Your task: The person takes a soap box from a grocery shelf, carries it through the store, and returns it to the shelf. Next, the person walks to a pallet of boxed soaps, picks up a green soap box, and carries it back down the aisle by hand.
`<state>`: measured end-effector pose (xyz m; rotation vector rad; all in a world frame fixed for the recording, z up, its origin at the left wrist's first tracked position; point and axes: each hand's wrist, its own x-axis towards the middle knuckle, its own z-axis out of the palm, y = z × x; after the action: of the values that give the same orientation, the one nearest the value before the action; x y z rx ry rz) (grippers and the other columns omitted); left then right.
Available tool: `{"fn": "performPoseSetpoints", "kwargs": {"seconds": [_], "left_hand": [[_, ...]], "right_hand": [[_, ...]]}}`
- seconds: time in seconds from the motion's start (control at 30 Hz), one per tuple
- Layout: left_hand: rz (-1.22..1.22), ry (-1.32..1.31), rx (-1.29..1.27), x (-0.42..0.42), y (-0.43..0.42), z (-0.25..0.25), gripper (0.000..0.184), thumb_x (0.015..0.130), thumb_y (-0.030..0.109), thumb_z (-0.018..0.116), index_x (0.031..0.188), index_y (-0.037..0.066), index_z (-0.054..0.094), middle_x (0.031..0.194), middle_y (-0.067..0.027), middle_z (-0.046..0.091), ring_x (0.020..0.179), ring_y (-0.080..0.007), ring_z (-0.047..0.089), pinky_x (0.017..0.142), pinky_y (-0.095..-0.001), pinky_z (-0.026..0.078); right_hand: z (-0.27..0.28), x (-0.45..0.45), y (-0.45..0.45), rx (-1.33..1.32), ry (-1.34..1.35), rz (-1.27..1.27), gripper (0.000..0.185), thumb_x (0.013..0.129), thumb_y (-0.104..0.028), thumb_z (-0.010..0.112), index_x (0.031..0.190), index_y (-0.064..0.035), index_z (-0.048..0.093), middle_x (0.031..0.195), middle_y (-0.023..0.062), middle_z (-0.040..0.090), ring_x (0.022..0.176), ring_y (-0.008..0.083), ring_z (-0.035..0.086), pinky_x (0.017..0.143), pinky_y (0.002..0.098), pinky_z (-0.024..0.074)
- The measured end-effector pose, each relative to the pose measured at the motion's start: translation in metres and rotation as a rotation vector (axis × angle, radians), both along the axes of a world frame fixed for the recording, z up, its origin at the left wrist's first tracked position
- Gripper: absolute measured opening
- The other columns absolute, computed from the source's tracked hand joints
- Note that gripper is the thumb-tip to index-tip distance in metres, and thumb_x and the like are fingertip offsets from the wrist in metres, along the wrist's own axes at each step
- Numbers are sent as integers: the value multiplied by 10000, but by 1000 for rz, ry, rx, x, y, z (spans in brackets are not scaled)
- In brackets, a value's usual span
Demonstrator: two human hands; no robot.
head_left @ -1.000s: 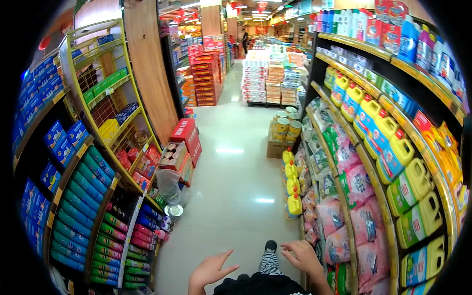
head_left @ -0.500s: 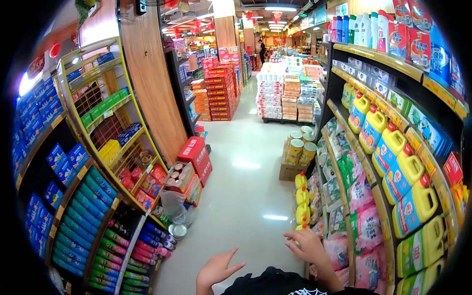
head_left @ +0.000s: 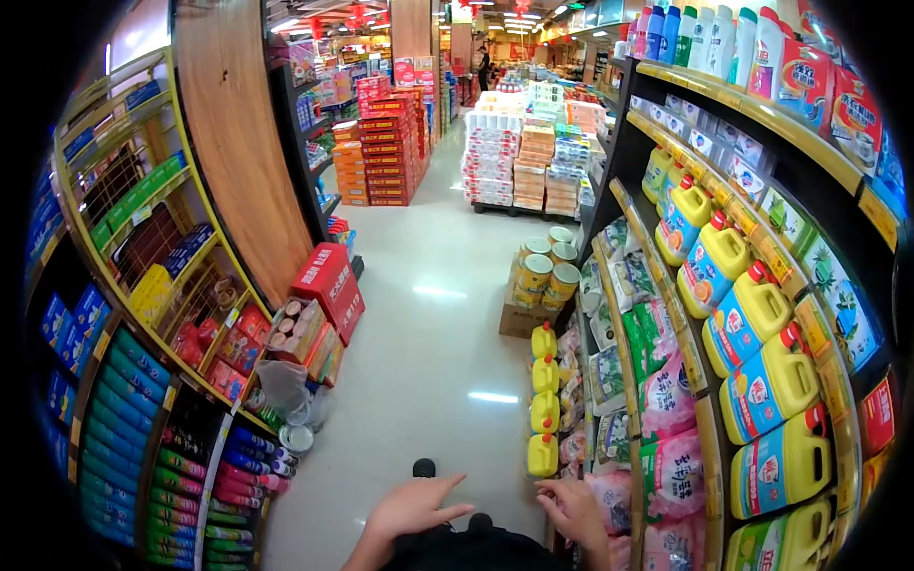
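At the bottom centre, my left hand (head_left: 416, 506) is held over the pale floor (head_left: 409, 381), its thumb and fingers apart and nothing in them. To its right, my right hand (head_left: 573, 509) hangs beside the lower right shelf, near pink bagged packs (head_left: 611, 499). Its fingers are loosely spread and hold nothing. The two hands do not touch each other. A dark shoe tip (head_left: 424, 467) shows just above my left hand.
Yellow jugs (head_left: 757, 390) line the right shelf, with more bottles (head_left: 544, 412) on the floor below. Cans on a carton (head_left: 536, 271) stand ahead. Left are a yellow rack (head_left: 190, 181) and a red box (head_left: 329, 285). Stacked packs (head_left: 491, 157) and a distant person (head_left: 484, 68) lie beyond.
The view has moved forward along the aisle; the red box and the cans look nearer. The jugs on the right appear larger. Both hands stay raised, apart and without anything in them.
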<state>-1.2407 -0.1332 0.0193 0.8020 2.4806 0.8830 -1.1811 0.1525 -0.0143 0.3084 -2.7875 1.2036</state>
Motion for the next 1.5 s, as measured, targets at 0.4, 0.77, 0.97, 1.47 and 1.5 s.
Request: {"fn": "performPoseSetpoints", "kwargs": {"seconds": [0.4, 0.77, 0.97, 1.47, 1.5], "left_hand": [[-137, -70, -138, -161, -43, 10, 708, 891, 568, 477, 1364, 43, 419, 1130, -183, 616, 1039, -317, 576, 1038, -531, 275], [-532, -138, 493, -271, -105, 50, 398, 854, 283, 657, 1201, 108, 569, 1149, -89, 605, 1077, -274, 552, 1046, -458, 319], [-228, 601, 518, -321, -101, 154, 141, 718, 159, 774, 816, 173, 674, 899, 38, 644, 769, -149, 605, 755, -304, 425], [330, 585, 721, -519, -22, 117, 119, 712, 38, 758, 815, 44, 699, 815, -71, 690, 768, -209, 648, 741, -296, 481], [322, 550, 687, -527, -13, 111, 124, 706, 34, 759, 816, 53, 703, 814, -66, 690, 764, -202, 647, 737, -296, 481]], "right_hand": [[30, -136, -39, 1, 168, -211, 353, 857, -238, 608, 1156, -51, 593, 991, 127, 660, 918, 284, 623, 821, 389, 445], [83, -278, -142, -441, -221, 658, 177, 808, -110, 704, 934, -37, 604, 906, 67, 629, 870, 211, 600, 769, 310, 453], [162, -350, -140, -275, 250, 641, 179, 773, -99, 730, 910, -82, 616, 828, 27, 625, 779, 232, 592, 673, 331, 434], [148, -574, -67, -284, 544, 304, 99, 751, -61, 706, 793, -74, 617, 743, 52, 621, 665, 234, 579, 612, 326, 423], [148, -586, -61, -313, 567, 330, 100, 748, -58, 706, 787, -76, 616, 747, 49, 621, 672, 237, 579, 611, 329, 419]]}}
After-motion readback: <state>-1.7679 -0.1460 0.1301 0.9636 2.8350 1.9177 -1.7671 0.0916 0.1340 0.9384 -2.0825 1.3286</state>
